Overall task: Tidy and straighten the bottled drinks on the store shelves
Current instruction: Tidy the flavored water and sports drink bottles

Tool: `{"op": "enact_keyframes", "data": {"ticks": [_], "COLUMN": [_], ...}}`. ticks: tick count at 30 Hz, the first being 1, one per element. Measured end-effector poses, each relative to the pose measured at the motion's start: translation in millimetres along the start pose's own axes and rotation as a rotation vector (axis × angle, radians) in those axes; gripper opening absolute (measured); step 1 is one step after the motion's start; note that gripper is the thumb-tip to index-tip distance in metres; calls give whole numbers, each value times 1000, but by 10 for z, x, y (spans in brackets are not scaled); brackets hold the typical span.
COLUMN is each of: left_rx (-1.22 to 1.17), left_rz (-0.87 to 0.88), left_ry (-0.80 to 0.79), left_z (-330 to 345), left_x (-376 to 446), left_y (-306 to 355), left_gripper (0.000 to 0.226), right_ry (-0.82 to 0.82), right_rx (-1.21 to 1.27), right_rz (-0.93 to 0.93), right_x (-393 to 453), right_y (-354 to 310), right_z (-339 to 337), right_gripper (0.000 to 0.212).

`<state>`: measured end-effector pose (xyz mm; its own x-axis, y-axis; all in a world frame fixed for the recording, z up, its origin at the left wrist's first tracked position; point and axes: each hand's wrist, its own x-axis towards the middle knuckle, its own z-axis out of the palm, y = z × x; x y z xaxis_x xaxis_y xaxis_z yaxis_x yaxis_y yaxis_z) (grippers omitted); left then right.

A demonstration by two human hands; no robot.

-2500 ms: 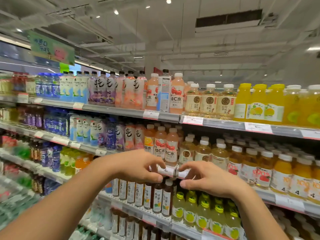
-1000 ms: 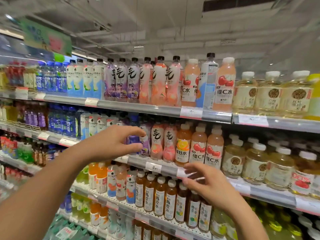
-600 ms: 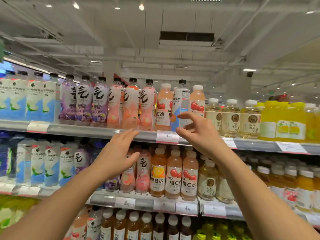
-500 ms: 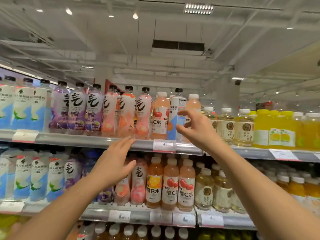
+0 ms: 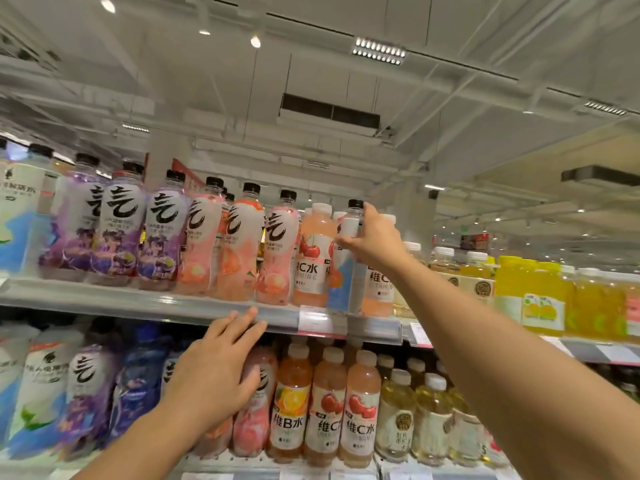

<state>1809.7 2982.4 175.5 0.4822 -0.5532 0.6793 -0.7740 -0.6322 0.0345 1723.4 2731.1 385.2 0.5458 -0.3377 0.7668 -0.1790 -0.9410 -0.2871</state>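
My right hand (image 5: 375, 241) grips the upper part of a black-capped bottle with a white and blue label (image 5: 346, 271). That bottle stands on the top shelf (image 5: 138, 301) between pink vitamin C bottles (image 5: 313, 258). My left hand (image 5: 214, 368) is lower, fingers straight and spread, its fingertips at the front rail of the top shelf, in front of the second-shelf bottles. It holds nothing. Purple bottles (image 5: 117, 223) and pink black-capped bottles (image 5: 242, 244) line the top shelf to the left.
The second shelf carries orange and pink white-capped bottles (image 5: 327, 407) and pale yellow ones (image 5: 398, 417). Yellow juice bottles (image 5: 540, 296) fill the top shelf to the right. White and blue bottles (image 5: 17, 216) stand far left. Price tags (image 5: 318, 320) hang on the rail.
My view has tilted up to the top shelf. My right hand has risen from the lower rail and closed round the white and blue bottle. My left hand has risen towards the top rail.
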Motion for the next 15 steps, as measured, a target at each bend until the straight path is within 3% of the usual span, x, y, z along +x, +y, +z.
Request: {"op": "enact_keyframes", "data": {"ticks": [5,15], "left_rx": [19,25], "left_rz": [-6,37], "left_ry": [30,63], "left_z": [-5,23], "left_x": [11,27], "left_y": [26,2], "left_gripper": [66,67], "right_ry": [101,136], "right_rx": [-66,-118], "right_rz": [19,52], "right_x": [3,-111], "right_y": [-4,-185], "right_z": [74,-43], "right_gripper": [70,84]}}
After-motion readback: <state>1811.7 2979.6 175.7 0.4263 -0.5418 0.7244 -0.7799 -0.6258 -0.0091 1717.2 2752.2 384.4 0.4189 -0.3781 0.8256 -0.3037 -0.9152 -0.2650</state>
